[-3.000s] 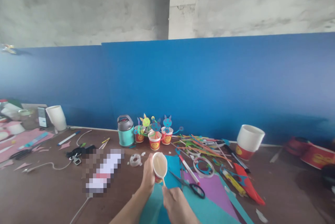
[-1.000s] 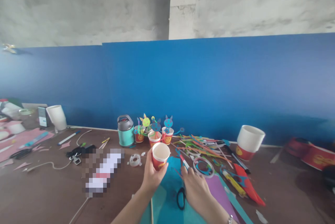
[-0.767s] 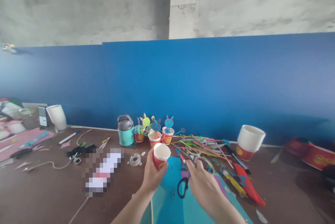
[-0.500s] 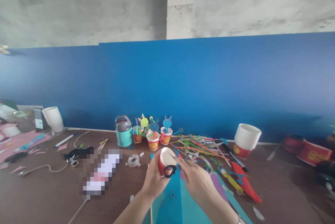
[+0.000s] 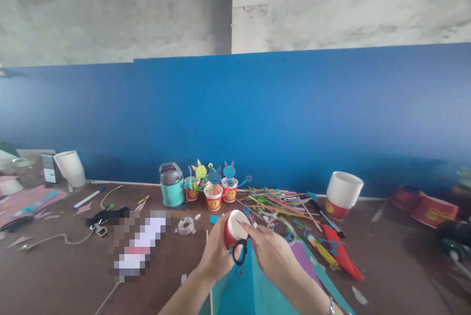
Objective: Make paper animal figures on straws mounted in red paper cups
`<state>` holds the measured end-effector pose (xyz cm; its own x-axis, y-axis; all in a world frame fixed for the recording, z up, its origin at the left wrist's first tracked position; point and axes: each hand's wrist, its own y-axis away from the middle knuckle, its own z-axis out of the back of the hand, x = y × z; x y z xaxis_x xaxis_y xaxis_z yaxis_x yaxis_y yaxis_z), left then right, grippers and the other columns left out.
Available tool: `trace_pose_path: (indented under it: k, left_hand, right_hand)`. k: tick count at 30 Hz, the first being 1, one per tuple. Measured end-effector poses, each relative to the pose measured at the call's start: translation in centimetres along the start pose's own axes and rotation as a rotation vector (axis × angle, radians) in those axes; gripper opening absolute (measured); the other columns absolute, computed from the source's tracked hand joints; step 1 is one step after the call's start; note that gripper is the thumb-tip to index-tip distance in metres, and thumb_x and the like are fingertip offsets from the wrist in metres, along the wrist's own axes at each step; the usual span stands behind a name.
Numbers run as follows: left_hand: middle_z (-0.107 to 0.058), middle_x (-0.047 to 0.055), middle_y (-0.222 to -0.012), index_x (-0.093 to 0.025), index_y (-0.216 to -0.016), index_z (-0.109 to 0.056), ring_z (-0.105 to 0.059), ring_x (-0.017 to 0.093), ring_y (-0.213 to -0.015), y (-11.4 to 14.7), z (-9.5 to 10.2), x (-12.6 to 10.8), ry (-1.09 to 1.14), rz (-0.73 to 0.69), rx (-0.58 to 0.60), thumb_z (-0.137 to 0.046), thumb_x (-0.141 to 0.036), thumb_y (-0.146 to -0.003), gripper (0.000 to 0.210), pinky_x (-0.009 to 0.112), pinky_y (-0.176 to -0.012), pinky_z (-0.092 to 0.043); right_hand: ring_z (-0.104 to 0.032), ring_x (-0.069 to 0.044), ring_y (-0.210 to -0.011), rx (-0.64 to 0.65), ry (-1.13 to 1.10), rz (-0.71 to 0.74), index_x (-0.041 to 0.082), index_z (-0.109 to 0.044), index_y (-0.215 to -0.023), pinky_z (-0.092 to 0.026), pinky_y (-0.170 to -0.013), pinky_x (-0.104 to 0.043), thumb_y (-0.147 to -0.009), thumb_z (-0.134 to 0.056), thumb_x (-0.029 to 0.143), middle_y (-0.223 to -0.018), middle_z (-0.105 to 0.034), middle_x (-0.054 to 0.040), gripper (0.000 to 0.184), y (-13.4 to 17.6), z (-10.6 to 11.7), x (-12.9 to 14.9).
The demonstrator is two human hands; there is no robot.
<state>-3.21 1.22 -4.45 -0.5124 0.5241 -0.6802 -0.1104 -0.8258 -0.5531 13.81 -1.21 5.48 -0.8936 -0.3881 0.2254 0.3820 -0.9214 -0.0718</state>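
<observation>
A red and white paper cup (image 5: pixel 235 225) is gripped by my left hand (image 5: pixel 214 251), its fingers wrapped round the side and the white round end tilted up. My right hand (image 5: pixel 274 255) is closed at the cup's right, on a pair of scissors (image 5: pixel 245 252). One black handle loop hangs below the cup, and a thin dark blade tip shows against the white end. My right fingers hide the rest of the scissors. Beneath my hands lie blue sheets of paper (image 5: pixel 241 295). Behind the cup stand several paper cups (image 5: pixel 213 202) with coloured paper cat faces.
Coloured paper strips (image 5: pixel 283 204) lie beyond my right hand, near a tape roll (image 5: pixel 290 234), a yellow cutter (image 5: pixel 324 252) and red paper (image 5: pixel 342 256). Stacked cups (image 5: pixel 344 192) stand at right. Leftward are a teal flask (image 5: pixel 172 192), another tape roll (image 5: pixel 186 226) and a blurred-out phone-shaped object (image 5: pixel 142 249).
The cup has tilted slightly to the right in my left hand. The scissors' black loop has turned more upright and dropped a little. My right fingers are closer to the cup's white end.
</observation>
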Motion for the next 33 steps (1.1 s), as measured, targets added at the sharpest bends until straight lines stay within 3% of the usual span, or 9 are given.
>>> trace_pose_path:
  k: [8, 19, 25, 30, 33]
  left_hand:
    - [-0.052, 0.018, -0.135, -0.019, -0.135, -0.037, -0.049, 0.034, -0.123, 0.0, 0.1, -0.3, 0.014, 0.045, 0.002, -0.063, -0.025, -0.073, 0.067, 0.051, -0.101, -0.037]
    - [-0.057, 0.015, -0.13, -0.021, -0.131, -0.045, -0.053, 0.032, -0.119, -0.1, -0.2, -0.9, 0.017, 0.06, -0.02, -0.063, -0.016, -0.067, 0.067, 0.049, -0.101, -0.039]
    - [-0.057, 0.015, -0.13, -0.02, -0.132, -0.046, -0.053, 0.032, -0.12, -0.2, 0.0, -1.6, 0.023, 0.013, -0.01, -0.065, -0.02, -0.069, 0.066, 0.049, -0.101, -0.04]
    - [-0.056, 0.013, -0.132, -0.022, -0.132, -0.046, -0.051, 0.031, -0.122, -0.2, -0.3, -1.6, 0.006, -0.026, 0.009, -0.063, -0.012, -0.067, 0.069, 0.049, -0.102, -0.04]
    - [-0.056, 0.014, -0.131, -0.022, -0.132, -0.045, -0.051, 0.031, -0.122, -0.2, -0.4, -1.4, -0.015, -0.041, 0.006, -0.063, -0.013, -0.068, 0.068, 0.049, -0.101, -0.04]
  right_hand:
    - [-0.068, -0.021, -0.09, -0.044, 0.05, -0.016, 0.027, -0.047, -0.137, -0.048, -0.073, -0.025, -0.08, -0.036, 0.001, -0.104, -0.069, -0.0095, 0.063, 0.2, -0.7, 0.1]
    - [-0.065, -0.023, -0.101, -0.048, 0.085, -0.057, 0.027, -0.047, -0.138, -0.048, -0.08, -0.027, -0.075, -0.036, -0.004, -0.12, -0.064, -0.0129, 0.07, 0.5, -0.6, 0.8]
    - [-0.068, -0.022, -0.09, -0.018, 0.017, -0.018, 0.022, -0.044, -0.139, -0.049, -0.075, -0.026, -0.076, -0.042, 0.0, -0.114, -0.067, -0.0132, 0.066, 0.5, -0.3, 0.5]
    - [-0.066, -0.023, -0.098, -0.083, 0.167, -0.083, 0.028, -0.052, -0.132, -0.048, -0.075, -0.025, -0.082, -0.039, 0.0, -0.115, -0.066, -0.012, 0.059, 0.8, -0.4, 1.4]
    - [-0.067, -0.023, -0.097, -0.072, 0.127, -0.086, 0.027, -0.053, -0.132, -0.049, -0.076, -0.026, -0.082, -0.039, 0.002, -0.114, -0.067, -0.0115, 0.058, 0.7, -0.4, 1.0]
